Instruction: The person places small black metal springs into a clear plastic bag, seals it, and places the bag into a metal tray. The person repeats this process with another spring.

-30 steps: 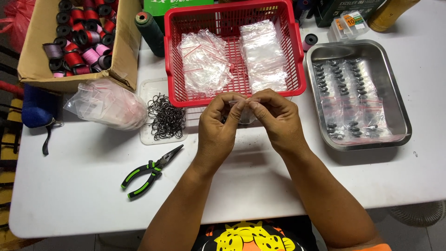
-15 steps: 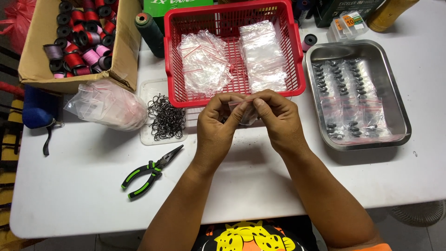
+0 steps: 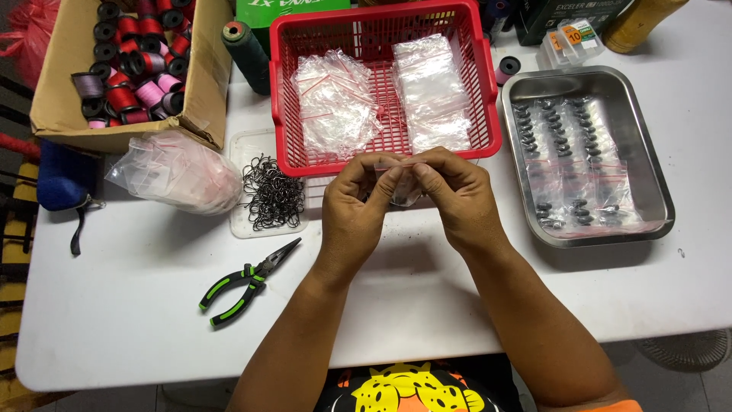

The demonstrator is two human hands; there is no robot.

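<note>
Little has moved since the earlier frames; both hands stay together before the red basket (image 3: 488, 91); left hand (image 3: 354, 206) and right hand (image 3: 457, 194) pinch 1 small clear bag (image 3: 402, 191) narrowly; it looks light, limp, slippery; best gripped at its top edge.

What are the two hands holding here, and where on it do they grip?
A small clear plastic bag, pinched along its top edge between the fingertips of the left hand and right hand. Its contents cannot be told.
</note>
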